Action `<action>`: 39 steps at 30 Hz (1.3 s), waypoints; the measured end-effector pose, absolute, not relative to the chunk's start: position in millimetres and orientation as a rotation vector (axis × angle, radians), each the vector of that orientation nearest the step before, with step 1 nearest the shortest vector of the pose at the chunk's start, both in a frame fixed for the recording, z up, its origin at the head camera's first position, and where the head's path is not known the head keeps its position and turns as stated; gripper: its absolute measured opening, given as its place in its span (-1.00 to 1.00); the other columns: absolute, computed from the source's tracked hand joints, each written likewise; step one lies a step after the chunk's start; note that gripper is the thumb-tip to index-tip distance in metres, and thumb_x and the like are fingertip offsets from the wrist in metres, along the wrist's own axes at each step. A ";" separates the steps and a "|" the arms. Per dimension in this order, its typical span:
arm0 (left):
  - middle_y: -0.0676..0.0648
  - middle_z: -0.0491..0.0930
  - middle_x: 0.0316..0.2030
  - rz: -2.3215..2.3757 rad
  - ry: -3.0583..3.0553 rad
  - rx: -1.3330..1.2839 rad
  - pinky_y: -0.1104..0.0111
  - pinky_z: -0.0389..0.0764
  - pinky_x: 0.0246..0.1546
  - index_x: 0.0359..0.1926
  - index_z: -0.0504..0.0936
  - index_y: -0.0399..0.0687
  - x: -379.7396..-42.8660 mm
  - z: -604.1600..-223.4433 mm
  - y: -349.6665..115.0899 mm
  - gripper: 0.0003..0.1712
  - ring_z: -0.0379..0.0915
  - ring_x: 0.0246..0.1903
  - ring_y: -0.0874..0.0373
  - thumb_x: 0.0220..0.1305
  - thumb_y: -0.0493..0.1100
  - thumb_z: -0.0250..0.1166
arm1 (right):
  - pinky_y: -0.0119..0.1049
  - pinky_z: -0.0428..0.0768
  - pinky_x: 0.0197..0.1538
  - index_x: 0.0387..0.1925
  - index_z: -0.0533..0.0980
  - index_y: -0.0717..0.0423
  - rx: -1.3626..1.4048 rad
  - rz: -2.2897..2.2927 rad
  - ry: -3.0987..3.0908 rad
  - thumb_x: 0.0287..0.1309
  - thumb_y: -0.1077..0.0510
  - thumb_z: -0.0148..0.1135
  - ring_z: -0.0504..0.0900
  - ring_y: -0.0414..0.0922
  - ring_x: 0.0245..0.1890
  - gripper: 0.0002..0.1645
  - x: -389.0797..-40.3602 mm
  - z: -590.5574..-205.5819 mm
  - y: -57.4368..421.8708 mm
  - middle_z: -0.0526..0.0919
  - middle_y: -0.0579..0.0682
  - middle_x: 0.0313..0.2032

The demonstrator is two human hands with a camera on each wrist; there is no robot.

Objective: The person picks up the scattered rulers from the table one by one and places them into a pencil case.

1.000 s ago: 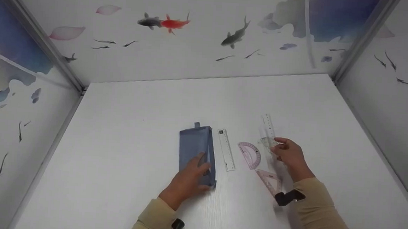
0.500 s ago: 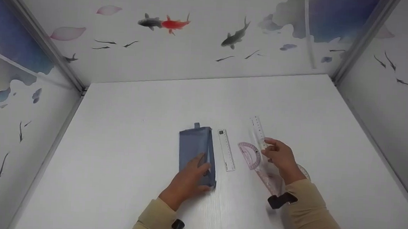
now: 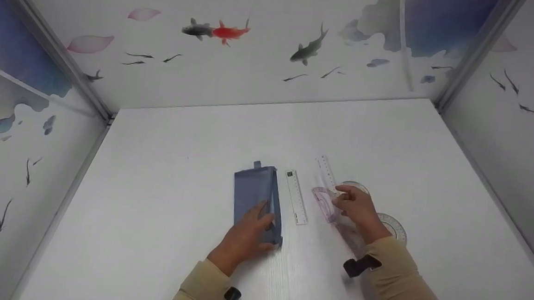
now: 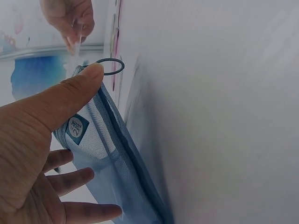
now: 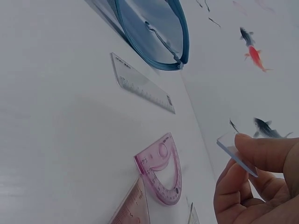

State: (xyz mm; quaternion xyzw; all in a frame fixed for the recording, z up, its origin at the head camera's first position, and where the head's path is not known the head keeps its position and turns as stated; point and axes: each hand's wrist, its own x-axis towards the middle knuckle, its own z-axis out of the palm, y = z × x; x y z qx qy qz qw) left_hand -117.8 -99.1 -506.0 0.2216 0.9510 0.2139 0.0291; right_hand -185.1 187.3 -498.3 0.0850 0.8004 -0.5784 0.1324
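Note:
My left hand (image 3: 243,236) holds a blue pencil case (image 3: 248,186) on the white table. In the left wrist view its thumb lies at the zip edge and the fingers spread along the side. Seen from the right wrist, the case's mouth (image 5: 187,46) gapes. A clear ruler (image 5: 236,156) is pinched between thumb and fingers of my right hand (image 3: 360,209), over the pink protractor (image 5: 159,163). Below that protractor lies a pink set square (image 5: 133,207), partly hidden by the right hand in the head view. Another clear ruler (image 3: 296,197) rests between case and protractor.
A clear curved protractor (image 3: 394,227) lies beside the right wrist, and another clear curved piece (image 3: 356,185) shows behind the right hand. White panels painted with fish (image 3: 228,31) stand around the table (image 3: 163,185) at the back and both sides.
My right hand has moved left with the pinched ruler, towards the pencil case, uncovering the clear curved pieces to its right. The left hand and the case have stayed put.

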 end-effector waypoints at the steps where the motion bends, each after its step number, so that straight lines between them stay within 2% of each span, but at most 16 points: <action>1: -0.25 0.15 0.40 0.660 2.935 0.683 0.08 0.52 0.08 0.22 0.39 0.07 -118.0 -506.4 -99.2 -0.23 0.20 0.32 -0.19 -0.02 -0.01 0.52 | -0.28 0.54 -0.10 0.28 0.33 0.26 0.250 -1.675 2.320 0.28 0.26 0.16 0.50 -0.16 -0.20 -0.45 -184.8 -498.0 185.6 0.51 0.02 -0.17; 8: -0.26 0.15 0.39 0.684 2.927 0.685 0.06 0.54 0.05 0.22 0.37 0.08 -119.6 -508.1 -100.3 -0.23 0.20 0.32 -0.21 0.00 -0.01 0.52 | -0.33 0.55 -0.13 0.26 0.37 0.23 0.275 -1.644 2.323 0.23 0.27 0.22 0.47 -0.13 -0.20 -0.44 -183.7 -498.0 175.8 0.48 0.05 -0.16; 18: -0.26 0.14 0.40 0.729 2.903 0.674 0.03 0.50 0.09 0.26 0.37 0.11 -118.4 -507.9 -101.4 -0.19 0.18 0.33 -0.22 -0.03 -0.03 0.53 | -0.36 0.50 -0.29 0.20 0.41 0.28 0.277 -1.638 2.311 0.17 0.34 0.23 0.45 -0.18 -0.38 -0.47 -181.3 -501.6 162.4 0.50 -0.01 -0.30; 28: -0.24 0.13 0.41 0.726 2.890 0.650 0.04 0.48 0.12 0.25 0.38 0.15 -119.2 -506.9 -100.9 -0.20 0.17 0.34 -0.19 -0.03 -0.02 0.53 | -0.39 0.51 -0.33 0.14 0.44 0.27 0.259 -1.654 2.293 0.13 0.35 0.27 0.47 -0.17 -0.40 -0.50 -179.3 -509.0 152.0 0.51 0.00 -0.31; 35: -0.29 0.14 0.40 0.700 2.910 0.718 0.07 0.52 0.08 0.16 0.39 0.07 -119.6 -509.8 -102.4 -0.29 0.17 0.34 -0.21 -0.01 -0.02 0.52 | -0.35 0.49 -0.31 0.15 0.42 0.30 0.250 -1.743 2.193 0.14 0.36 0.23 0.43 -0.15 -0.39 -0.49 -175.2 -508.5 143.9 0.47 0.00 -0.32; 39: -0.28 0.13 0.40 0.699 2.906 0.716 0.08 0.52 0.08 0.17 0.39 0.08 -119.5 -509.4 -102.8 -0.28 0.17 0.34 -0.21 -0.01 0.00 0.51 | -0.37 0.49 -0.34 0.14 0.44 0.30 0.250 -1.740 2.194 0.12 0.37 0.25 0.43 -0.16 -0.40 -0.50 -175.0 -509.5 139.1 0.48 -0.01 -0.33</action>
